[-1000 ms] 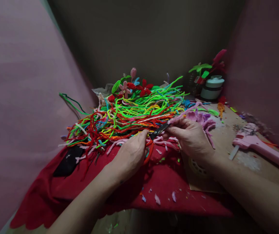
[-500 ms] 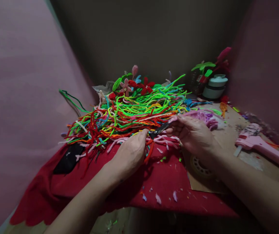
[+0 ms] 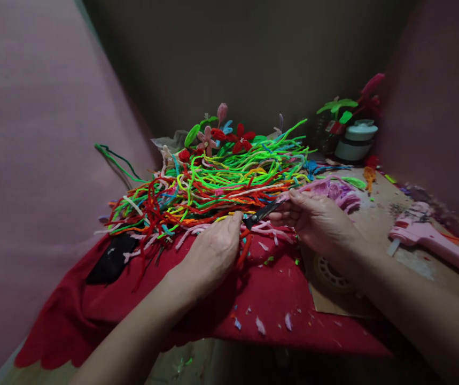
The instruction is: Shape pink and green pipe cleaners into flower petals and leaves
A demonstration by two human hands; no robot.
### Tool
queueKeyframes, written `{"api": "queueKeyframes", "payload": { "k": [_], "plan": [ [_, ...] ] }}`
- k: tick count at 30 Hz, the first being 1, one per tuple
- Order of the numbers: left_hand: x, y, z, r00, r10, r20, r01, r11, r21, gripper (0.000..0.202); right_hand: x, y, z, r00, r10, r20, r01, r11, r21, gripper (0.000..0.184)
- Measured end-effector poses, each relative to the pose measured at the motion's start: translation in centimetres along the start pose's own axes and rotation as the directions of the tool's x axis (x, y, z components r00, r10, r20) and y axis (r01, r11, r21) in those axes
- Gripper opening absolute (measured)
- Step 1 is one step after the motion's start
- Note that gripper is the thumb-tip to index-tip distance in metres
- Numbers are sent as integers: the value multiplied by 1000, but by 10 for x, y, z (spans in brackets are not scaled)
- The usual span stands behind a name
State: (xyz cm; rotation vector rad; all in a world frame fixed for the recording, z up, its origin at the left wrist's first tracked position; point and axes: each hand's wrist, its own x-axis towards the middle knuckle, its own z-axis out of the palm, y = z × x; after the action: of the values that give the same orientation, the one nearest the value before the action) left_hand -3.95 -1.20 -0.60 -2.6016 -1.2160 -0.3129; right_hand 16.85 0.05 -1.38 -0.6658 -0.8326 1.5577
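My left hand (image 3: 215,248) is closed around a pair of scissors (image 3: 262,214) with dark blades; a red loop hanging below the fingers looks like part of the handle. The blades point right and up, their tips at the pinched fingers of my right hand (image 3: 319,219). Between those fingers is a pink pipe cleaner (image 3: 304,186), trailing right toward a purple and pink fuzzy bunch (image 3: 333,191). Whether the blades are parted around it is too small to tell. Behind both hands lies a large heap of coloured pipe cleaners (image 3: 217,176).
Pipe-cleaner flowers (image 3: 240,139) stand behind the heap. On the right, a pink glue gun (image 3: 425,235) and a tape roll (image 3: 332,275) lie on a cardboard sheet (image 3: 329,305), with a lidded jar (image 3: 355,141) farther back. A black phone-like slab (image 3: 111,262) rests on the red cloth (image 3: 133,305).
The view has shifted very slightly. Both hands keep their grips, and the scissors stay against the pink pipe cleaner with hardly any movement.
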Motion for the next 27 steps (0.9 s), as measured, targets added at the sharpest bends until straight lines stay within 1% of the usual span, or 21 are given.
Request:
{"api": "queueKeyframes", "payload": {
  "k": [3,6,11,14,20,24,27],
  "plan": [
    [-1,-1,3,1000,2,20,-2,1000,9,33,0,1,0,1000,18,0,-18,1000,4,14],
    [-2,-1,6,1000,19,21,-20,998,52,32,-2,0,2,1000,29,-3,-29,999,15,13],
    [1,6,1,996,8,91,-21,989,143,22,-3,-1,6,999,53,-12,-53,998,26,11],
    [3,8,0,996,10,92,-26,985,168,19,-4,-1,8,999,47,-22,-46,998,31,10],
    [1,7,5,997,32,77,-44,987,152,21,-4,-1,12,994,80,-73,-79,997,18,13],
    [0,6,5,994,34,102,-45,993,106,27,-4,-1,11,996,70,-55,-71,997,-10,15],
    [-1,6,6,994,29,107,-42,991,126,29,-3,-1,11,997,68,-44,-69,997,-20,15]
  ]
}}
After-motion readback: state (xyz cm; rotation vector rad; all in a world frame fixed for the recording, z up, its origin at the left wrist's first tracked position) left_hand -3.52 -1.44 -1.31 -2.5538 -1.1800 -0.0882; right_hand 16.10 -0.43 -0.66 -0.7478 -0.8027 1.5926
